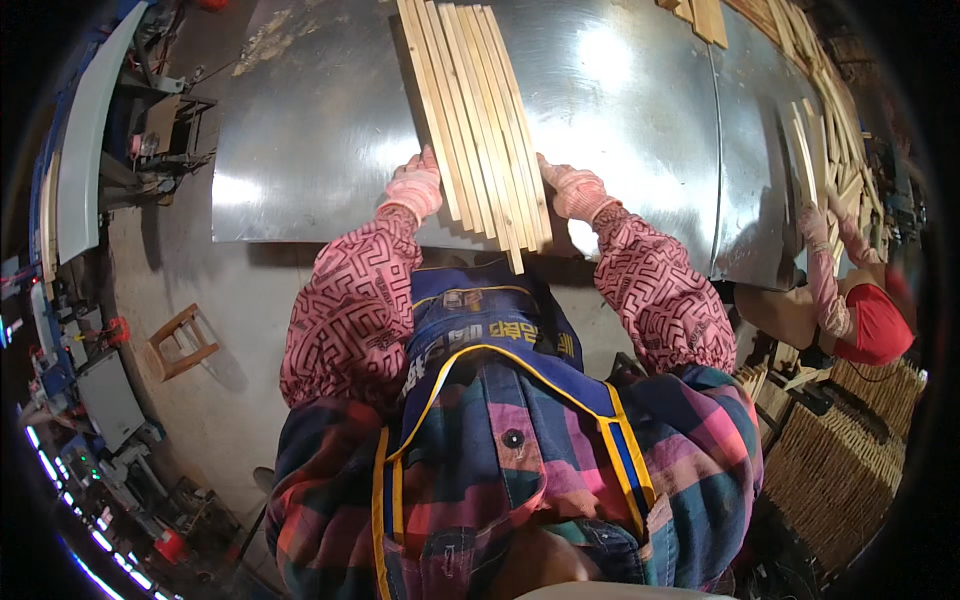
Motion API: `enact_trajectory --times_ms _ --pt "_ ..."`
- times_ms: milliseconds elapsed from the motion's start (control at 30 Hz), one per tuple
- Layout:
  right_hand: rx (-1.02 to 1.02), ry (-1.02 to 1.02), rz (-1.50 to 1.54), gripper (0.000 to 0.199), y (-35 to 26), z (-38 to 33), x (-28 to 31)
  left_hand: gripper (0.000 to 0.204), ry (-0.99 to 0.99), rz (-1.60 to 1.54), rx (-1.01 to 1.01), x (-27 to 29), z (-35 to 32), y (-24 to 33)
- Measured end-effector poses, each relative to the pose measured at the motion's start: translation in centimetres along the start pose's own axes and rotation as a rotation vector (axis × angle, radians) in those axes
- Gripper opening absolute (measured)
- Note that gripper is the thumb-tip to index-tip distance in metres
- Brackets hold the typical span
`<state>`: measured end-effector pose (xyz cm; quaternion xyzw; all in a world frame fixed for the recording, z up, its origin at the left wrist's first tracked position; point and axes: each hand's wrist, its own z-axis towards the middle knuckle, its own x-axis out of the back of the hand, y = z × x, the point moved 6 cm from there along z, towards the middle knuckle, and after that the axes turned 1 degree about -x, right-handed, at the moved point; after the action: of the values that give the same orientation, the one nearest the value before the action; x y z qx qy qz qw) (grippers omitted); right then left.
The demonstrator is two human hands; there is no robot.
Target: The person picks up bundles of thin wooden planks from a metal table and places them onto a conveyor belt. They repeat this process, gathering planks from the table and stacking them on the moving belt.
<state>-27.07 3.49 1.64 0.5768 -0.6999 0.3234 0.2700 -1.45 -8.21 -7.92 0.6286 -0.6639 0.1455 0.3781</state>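
A bundle of long, pale wooden strips (483,120) lies side by side on a shiny metal tabletop (320,130), running away from me. The near ends are uneven, and one strip sticks out past the table's front edge. My left hand (415,184), in a pinkish glove, is closed against the bundle's left side. Against the right side my right hand (573,188), gloved the same way, is closed too, its fingertips at the outermost strip. The bundle sits between both hands. Some fingers are partly hidden by the wood and gloves.
At the right, another person (870,320) in red handles wooden strips (805,150). More wood (708,20) lies at the table's far right. A seam divides the metal top. A small wooden stool (180,342) stands on the floor at left, near machinery (110,400).
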Motion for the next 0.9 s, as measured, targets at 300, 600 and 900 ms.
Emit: enact_trajectory --times_ms 300,600,900 --pt "-0.292 0.66 1.28 0.055 6.6 6.4 -1.0 0.064 0.534 -0.556 -0.092 2.1 -3.0 0.1" --pt "-0.106 0.306 1.87 0.052 -0.4 11.2 -1.1 0.111 0.473 -1.176 -0.072 1.7 -1.3 4.9" --pt "0.292 -0.229 2.043 0.081 -4.5 9.9 3.4 0.114 0.14 -0.785 0.042 11.8 -6.6 5.7"
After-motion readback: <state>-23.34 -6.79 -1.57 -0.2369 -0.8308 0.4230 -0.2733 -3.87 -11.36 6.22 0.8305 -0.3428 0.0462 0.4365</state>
